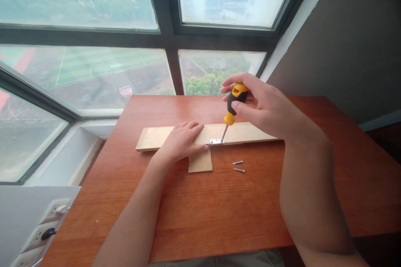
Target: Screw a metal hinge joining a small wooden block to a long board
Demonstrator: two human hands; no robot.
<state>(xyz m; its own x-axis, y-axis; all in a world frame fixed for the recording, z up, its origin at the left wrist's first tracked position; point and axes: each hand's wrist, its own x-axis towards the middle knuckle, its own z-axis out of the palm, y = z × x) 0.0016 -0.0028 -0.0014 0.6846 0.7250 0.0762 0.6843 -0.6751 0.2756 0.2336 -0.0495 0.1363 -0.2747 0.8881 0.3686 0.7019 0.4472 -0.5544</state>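
Observation:
My right hand [250,98] is closed around the black and yellow handle of a screwdriver [229,117]. The screwdriver leans to the right, and its tip meets the right end of a small metal hinge [216,141]. That hinge lies at the near edge of a long pale wooden board [232,130]. Fingers stretched out, my left hand [184,139] presses flat on the board, left of the hinge. A small piece of thin wood [200,162] sticks out from under the board below my left hand. Two screws [238,166] lie on the table to the right of it.
A reddish-brown wooden table [219,212] carries everything. Windows with dark frames [171,37] stand behind it, and a grey wall [344,50] is at the right. Wall sockets with plugs [44,233] are at the lower left, beside the table edge.

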